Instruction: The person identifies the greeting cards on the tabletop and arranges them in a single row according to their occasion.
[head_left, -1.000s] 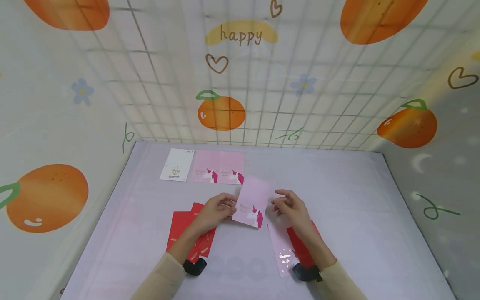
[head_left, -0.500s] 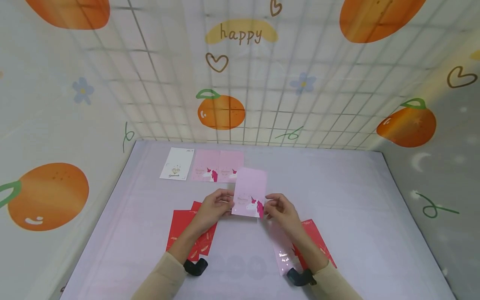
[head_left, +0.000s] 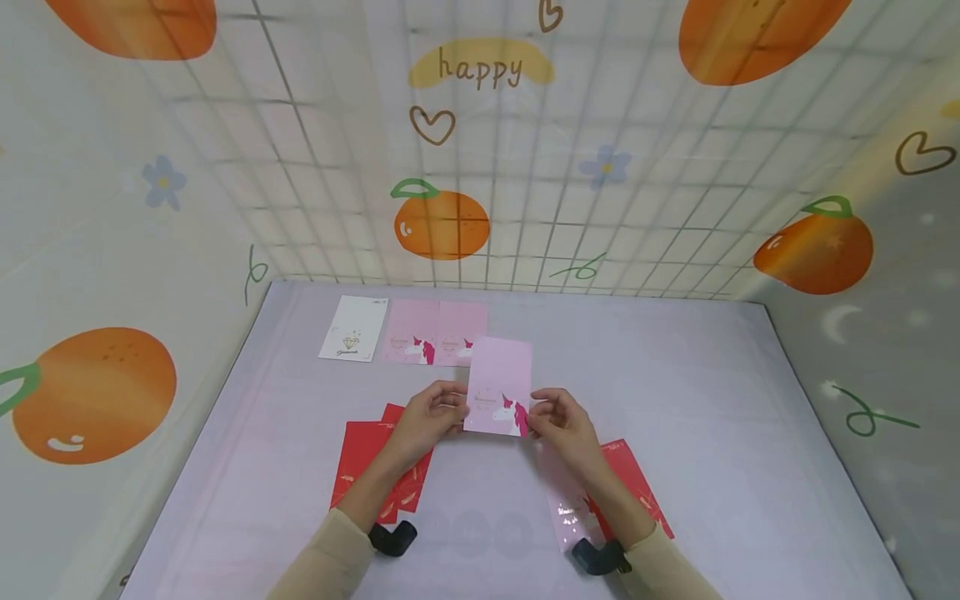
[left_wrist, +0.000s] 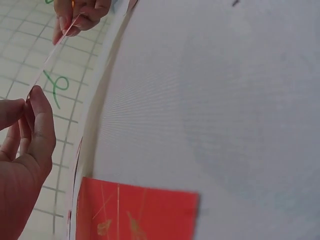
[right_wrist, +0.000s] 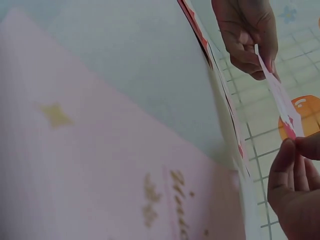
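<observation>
Pinched between thumb and fingertips at either side, a pink rectangular paper card printed with a unicorn (head_left: pixel 498 375) is held above a pale lavender tabletop (head_left: pixel 720 417) by a person's left hand (head_left: pixel 429 419) and right hand (head_left: pixel 564 427). New since a second ago is the right hand's hold on the card's lower right side; the tilt of that moment is gone, and the card now faces the person squarely. Plain pale pink fills its upper part, while the white unicorn head with magenta mane and horn sits at lower right, beside faint small lettering. Both wrist views catch the card thin and nearly edge-on. Beyond the held card and to its left lie two matching pink unicorn cards (head_left: pixel 411 321), one partly hidden by it, with a white rectangular diamond-print card (head_left: pixel 354 325) farther left. Nearer the person than the held card, overlapping red gold-printed cards (head_left: pixel 363 450) lie to its left; to its right, partly under the right forearm, are a pink card with shiny lettering (head_left: pixel 567 529) and a red rectangular card (head_left: pixel 641 485).
</observation>
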